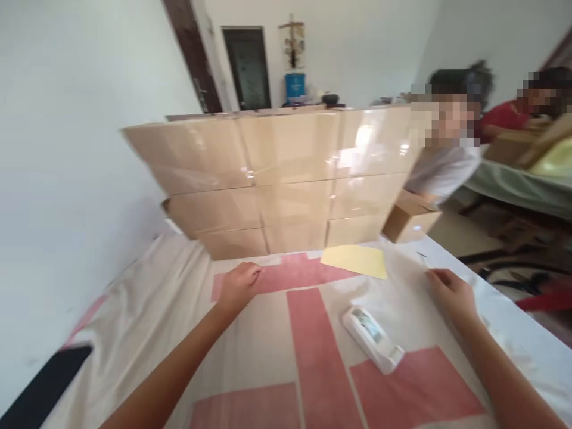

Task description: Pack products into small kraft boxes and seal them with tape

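Note:
My left hand [241,285] is closed in a loose fist over the pink and white cloth, in front of the stacked boxes; whatever it may hold is hidden. At the right, my right hand [452,293] is pinched, and a thin, pen-like object [422,256] with a dark end shows at its fingertips, blurred. Between the hands lies a white plastic container [374,341] with a printed label, tilted across the cloth. Beyond it a pale yellow sheet of paper [355,261] rests flat near the boxes.
A wall of taped cardboard boxes [295,149] crosses the table's far side. One small carton [411,219] stands at its right end, beside a person in a light shirt [447,170]. A black flat object [53,381] lies at the left edge. Another person sits farther right.

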The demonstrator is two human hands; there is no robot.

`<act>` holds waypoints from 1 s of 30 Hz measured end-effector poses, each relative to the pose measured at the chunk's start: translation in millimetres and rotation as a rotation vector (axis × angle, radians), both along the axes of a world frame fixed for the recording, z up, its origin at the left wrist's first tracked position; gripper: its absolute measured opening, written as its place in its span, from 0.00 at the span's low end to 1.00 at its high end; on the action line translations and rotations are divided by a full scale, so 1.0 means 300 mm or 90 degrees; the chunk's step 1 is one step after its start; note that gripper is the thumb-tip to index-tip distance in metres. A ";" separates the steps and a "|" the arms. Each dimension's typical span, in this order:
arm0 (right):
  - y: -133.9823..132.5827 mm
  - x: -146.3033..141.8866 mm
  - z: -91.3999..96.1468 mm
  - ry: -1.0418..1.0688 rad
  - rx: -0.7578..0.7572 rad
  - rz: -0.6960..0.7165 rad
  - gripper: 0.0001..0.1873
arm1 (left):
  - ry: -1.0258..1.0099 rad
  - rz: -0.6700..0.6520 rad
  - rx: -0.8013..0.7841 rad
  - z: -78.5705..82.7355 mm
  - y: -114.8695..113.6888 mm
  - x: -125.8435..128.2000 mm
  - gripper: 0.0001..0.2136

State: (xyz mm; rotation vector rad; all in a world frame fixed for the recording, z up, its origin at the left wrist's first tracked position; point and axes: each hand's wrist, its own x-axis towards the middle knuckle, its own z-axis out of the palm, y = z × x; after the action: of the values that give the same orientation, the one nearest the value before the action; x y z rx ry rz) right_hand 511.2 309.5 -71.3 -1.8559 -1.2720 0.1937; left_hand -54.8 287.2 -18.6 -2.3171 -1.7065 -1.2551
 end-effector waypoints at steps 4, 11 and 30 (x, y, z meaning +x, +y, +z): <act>0.070 -0.192 0.114 -0.175 -0.157 0.085 0.13 | -0.142 0.257 -0.034 -0.048 -0.051 -0.523 0.11; 0.061 -1.300 0.420 -0.006 -0.040 0.623 0.17 | -0.430 0.358 -0.045 -0.111 0.296 -0.916 0.20; 0.542 -2.468 0.139 0.344 0.071 0.504 0.39 | -0.635 0.263 -0.021 -0.231 0.808 -1.169 0.13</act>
State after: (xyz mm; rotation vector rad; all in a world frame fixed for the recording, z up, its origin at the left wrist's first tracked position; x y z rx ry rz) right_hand -229.4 472.0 -29.5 -1.0086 -1.5024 0.9516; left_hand -405.6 529.6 -87.8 -1.2081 -2.2199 -2.4567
